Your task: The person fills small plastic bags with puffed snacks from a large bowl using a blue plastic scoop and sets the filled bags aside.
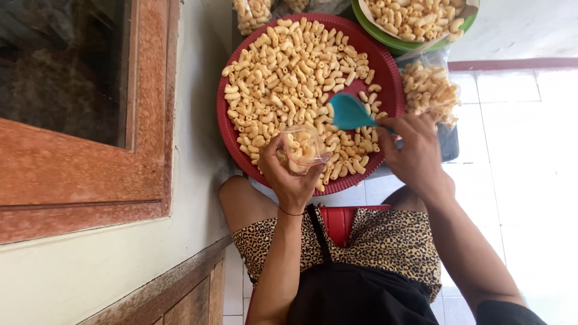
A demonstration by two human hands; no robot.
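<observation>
Macaroni snacks [289, 78] cover the round red tray [391, 84]. At the tray's near edge the left hand [289, 177] is closed around a small clear plastic bag [303, 147], partly filled with the same snacks. Just beside it, the right hand [415, 153] grips a teal scoop [350, 112] over the tray's right side. Beyond the tray's right edge lies a filled bag [428, 90], and past its far edge a green bowl [397, 42].
</observation>
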